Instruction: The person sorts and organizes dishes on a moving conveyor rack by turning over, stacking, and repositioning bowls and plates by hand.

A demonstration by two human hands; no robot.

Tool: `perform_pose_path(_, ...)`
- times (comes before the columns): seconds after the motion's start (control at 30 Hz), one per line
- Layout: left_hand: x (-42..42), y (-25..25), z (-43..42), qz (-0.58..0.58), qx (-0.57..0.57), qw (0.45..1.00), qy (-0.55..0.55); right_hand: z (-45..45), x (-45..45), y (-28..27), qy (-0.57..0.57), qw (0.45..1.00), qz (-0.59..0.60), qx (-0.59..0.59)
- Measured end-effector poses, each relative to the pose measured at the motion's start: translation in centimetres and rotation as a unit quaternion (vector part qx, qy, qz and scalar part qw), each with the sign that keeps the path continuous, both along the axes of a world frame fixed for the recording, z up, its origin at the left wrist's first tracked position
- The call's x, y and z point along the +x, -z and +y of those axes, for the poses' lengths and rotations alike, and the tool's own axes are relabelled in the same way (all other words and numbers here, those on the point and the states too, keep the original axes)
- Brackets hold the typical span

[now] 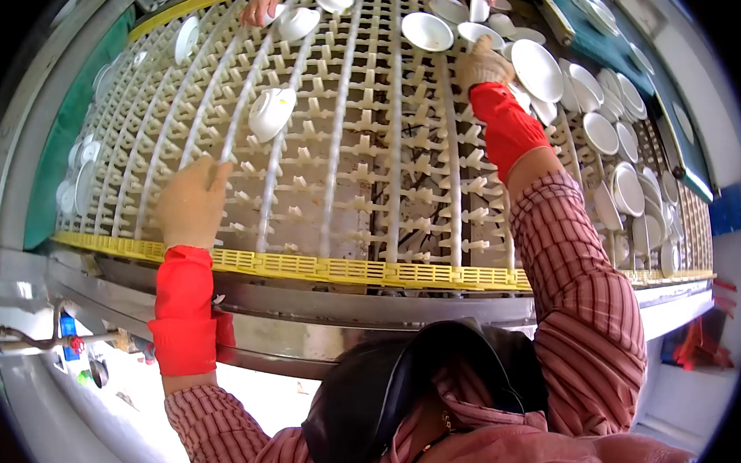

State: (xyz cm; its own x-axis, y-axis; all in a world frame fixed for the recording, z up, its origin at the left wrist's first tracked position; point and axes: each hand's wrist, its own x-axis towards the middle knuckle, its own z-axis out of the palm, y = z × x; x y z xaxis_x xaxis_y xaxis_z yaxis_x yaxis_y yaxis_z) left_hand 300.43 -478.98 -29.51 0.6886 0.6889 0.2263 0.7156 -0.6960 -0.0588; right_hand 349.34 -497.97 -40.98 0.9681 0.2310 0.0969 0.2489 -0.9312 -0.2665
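Note:
My left hand, in a tan glove with a red cuff, is over the left part of the pegged rack belt. Its thumb stands apart from the fingers and it holds nothing. My right hand, gloved the same way, reaches to the far right part of the belt. Its fingers are closed at the near edge of a white bowl. Beside it on the right lies a large white oval plate. A white bowl rests tilted on the pegs between my hands.
Many white dishes stand along the belt's right side. Across the belt are a co-worker's hands, one at a small bowl. A yellow edge strip runs along the near side. A green conveyor carries plates at the upper right.

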Motion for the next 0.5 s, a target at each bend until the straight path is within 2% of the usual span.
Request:
perform_pose_path(0.1,-0.1,1.0,0.1,0.004,-0.019,0.999,0.032,-0.7,-0.3,-2.3,-0.04,0.999,0.024,-0.023)
perform_pose_path(0.17,0.8,0.4,-0.7,0.011,-0.035,0.999,0.009,-0.9,2.6,-1.3,-0.107,0.991,-0.067,0.046)
perform_pose_path(0.23,1.3,0.8,-1.0,0.001,-0.029,0.999,0.026,-1.2,1.4,-2.5,-0.137,0.98,-0.138,0.052)
perform_pose_path(0.27,1.5,1.3,-0.9,-0.019,-0.011,0.998,0.053,-0.9,1.2,-3.1,-0.16,0.957,-0.214,0.109)
perform_pose_path(0.33,1.8,1.9,-1.2,-0.039,-0.002,0.996,0.083,-0.4,-0.7,-5.4,-0.231,0.917,-0.271,0.178)
perform_pose_path(0.47,2.4,2.5,-2.1,-0.044,0.007,0.992,0.117,3.7,-7.6,-9.7,-0.32,0.895,-0.03,0.31)
perform_pose_path(0.5,2.2,2.5,-2.1,-0.045,0.02,0.991,0.126,4.6,-9.2,-8.2,-0.379,0.839,-0.004,0.391)
